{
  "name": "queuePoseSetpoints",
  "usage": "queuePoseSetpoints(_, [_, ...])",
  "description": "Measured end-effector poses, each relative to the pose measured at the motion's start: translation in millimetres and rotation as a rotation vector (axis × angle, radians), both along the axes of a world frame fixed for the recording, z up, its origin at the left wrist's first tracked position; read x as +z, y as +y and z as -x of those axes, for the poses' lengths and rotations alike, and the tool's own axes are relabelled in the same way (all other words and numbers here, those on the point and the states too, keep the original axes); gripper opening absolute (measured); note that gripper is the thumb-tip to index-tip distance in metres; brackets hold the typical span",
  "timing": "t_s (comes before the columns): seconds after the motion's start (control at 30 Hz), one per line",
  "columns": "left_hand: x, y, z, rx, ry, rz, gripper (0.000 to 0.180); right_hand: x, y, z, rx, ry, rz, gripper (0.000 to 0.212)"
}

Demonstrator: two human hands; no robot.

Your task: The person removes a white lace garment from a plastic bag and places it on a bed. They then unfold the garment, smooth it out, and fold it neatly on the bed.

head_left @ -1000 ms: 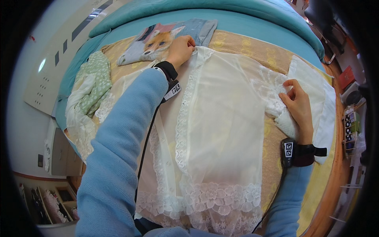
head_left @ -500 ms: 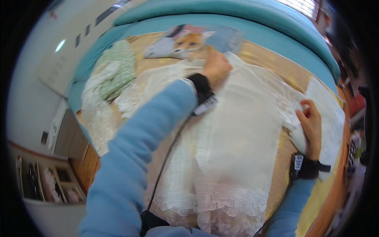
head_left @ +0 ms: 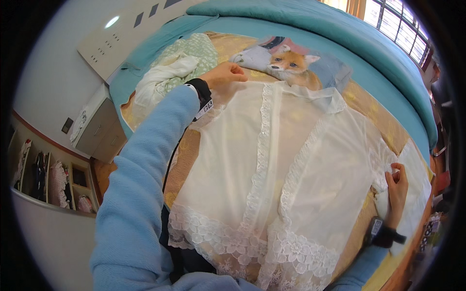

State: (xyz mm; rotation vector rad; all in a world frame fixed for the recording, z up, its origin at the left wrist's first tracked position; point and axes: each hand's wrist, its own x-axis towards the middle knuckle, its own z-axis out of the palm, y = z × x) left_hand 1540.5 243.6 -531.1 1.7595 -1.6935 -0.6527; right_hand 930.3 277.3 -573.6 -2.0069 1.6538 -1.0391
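Note:
A sheer white blouse (head_left: 323,169) with lace along its open front, hem and cuffs lies spread on a tan patterned cloth. My left hand (head_left: 221,76) is at the blouse's far left shoulder, its fingers bent and closed on the thin fabric there. The fingertips are partly hidden. On the far right, my right hand (head_left: 397,191) pinches the lace cuff of the right sleeve between thumb and finger. The collar (head_left: 335,101) lies raised and slightly folded at the top. The left sleeve is mostly covered by my left forearm.
Beyond the collar lies a folded garment with a fox print (head_left: 291,65). A bunched green and white garment (head_left: 187,60) sits at the far left, and white cloth (head_left: 412,179) at the right. The tan cloth (head_left: 187,155) covers a teal bed (head_left: 272,28). A dark cable runs from my left wrist.
My left hand has moved left from the collar to the left shoulder, and the blouse's left front is spread wider apart from the right. My right hand stays at the cuff. The view has shifted.

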Motion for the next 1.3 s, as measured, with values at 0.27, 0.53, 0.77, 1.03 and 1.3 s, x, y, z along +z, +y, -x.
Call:
queuePoseSetpoints(0.27, [-18,-12,14,0.162,-0.472,0.009,0.025,2,1,0,-0.001,-0.031,-0.041,0.023])
queuePoseSetpoints(0.53, [-7,-39,161,-0.233,-0.047,0.105,0.025,3,1,-1,0.032,-0.059,-0.045,0.024])
queuePoseSetpoints(0.77, [7,-22,237,-0.103,0.099,-0.371,0.029,4,1,1,0.02,-0.023,-0.002,0.023])
queuePoseSetpoints(1.03, [1,14,240,-0.294,-0.319,0.091,0.035,-7,-10,7,-0.006,0.023,-0.013,0.025])
queuePoseSetpoints(1.3, [34,132,159,-0.362,0.0,0.008,0.027,-34,-24,26,0.174,-0.209,-0.009,0.026])
